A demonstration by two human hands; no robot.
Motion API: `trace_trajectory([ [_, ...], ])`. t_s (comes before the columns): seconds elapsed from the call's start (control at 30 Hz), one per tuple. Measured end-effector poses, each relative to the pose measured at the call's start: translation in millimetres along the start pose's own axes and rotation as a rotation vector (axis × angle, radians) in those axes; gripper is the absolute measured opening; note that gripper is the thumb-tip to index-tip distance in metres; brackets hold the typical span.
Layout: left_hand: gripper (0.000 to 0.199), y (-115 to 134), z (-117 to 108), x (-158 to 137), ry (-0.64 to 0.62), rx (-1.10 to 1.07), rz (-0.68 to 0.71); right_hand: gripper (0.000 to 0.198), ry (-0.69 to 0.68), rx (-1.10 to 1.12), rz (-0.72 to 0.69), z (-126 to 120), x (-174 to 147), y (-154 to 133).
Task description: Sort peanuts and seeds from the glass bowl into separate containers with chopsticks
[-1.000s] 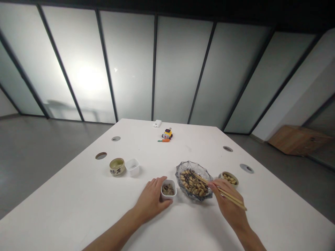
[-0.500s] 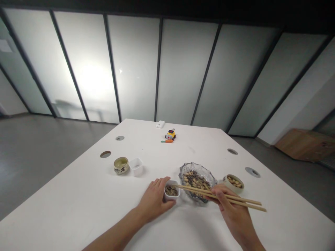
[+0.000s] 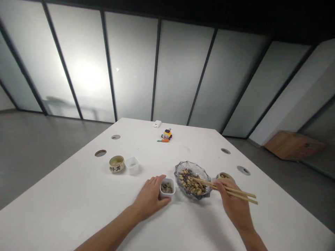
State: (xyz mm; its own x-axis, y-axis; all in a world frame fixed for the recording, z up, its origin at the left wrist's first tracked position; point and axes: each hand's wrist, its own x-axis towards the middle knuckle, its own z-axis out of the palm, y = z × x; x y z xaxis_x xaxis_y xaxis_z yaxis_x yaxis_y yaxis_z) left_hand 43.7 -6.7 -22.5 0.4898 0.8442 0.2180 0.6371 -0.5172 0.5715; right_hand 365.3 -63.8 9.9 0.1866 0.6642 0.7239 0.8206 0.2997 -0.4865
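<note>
My left hand [image 3: 151,195] is closed around the side of a small white plastic cup [image 3: 168,195], which stands on the table with striped seeds [image 3: 166,188] in it. A pair of wooden chopsticks [image 3: 235,192] is gripped in my right hand [image 3: 231,200]. Their tips are over the scalloped glass bowl [image 3: 206,172], at the heap of mixed nuts and dark seeds [image 3: 192,182] inside. Whether the tips pinch anything is too small to tell. Partly hidden behind my right hand is a small ceramic bowl [image 3: 224,175] with nuts in it.
On the left of the white table [image 3: 104,202] a ceramic bowl with dark characters [image 3: 116,164] stands beside another white plastic cup [image 3: 132,166]. Farther back are a yellow toy car [image 3: 166,134], an orange toy carrot [image 3: 163,141] and a white device [image 3: 157,124]. Round holes pierce the tabletop.
The chopstick tips have moved right, from the white cup to the nuts and seeds in the glass bowl. My left hand still holds the cup. The whole view has shifted slightly.
</note>
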Motion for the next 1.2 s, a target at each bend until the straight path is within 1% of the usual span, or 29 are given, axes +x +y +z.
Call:
trace_trajectory([
  [0.1,0.07,-1,1,0,0.003,-0.001,0.01,0.041,-0.058,0.014,-0.037,3,-2,-2],
  [0.23,0.069,0,0,0,0.008,0.002,0.01,0.036,-0.105,0.031,-0.036,4,-2,-5],
  [0.4,0.072,1,-1,0,-0.011,0.006,0.0,0.039,-0.076,0.009,-0.034,3,-1,-5],
  [0.6,0.07,1,-2,0,-0.013,0.012,0.007,0.043,0.037,0.033,0.032,3,-1,-4],
  [0.7,0.07,2,-2,0,-0.013,0.016,0.008,0.045,0.025,0.037,0.048,4,-1,-6],
  [0.83,0.071,2,-2,0,-0.01,0.016,0.003,0.049,-0.03,0.012,0.024,4,-2,-8],
  [0.97,0.072,0,0,0,-0.025,0.023,0.002,0.046,-0.048,0.023,0.018,4,-2,-6],
  [1.1,0.071,0,-1,1,-0.024,0.026,-0.003,0.041,0.015,0.08,0.088,5,-2,-5],
  [1.2,0.07,2,-2,1,-0.026,0.029,-0.007,0.038,0.109,0.221,0.158,8,-6,-13],
])
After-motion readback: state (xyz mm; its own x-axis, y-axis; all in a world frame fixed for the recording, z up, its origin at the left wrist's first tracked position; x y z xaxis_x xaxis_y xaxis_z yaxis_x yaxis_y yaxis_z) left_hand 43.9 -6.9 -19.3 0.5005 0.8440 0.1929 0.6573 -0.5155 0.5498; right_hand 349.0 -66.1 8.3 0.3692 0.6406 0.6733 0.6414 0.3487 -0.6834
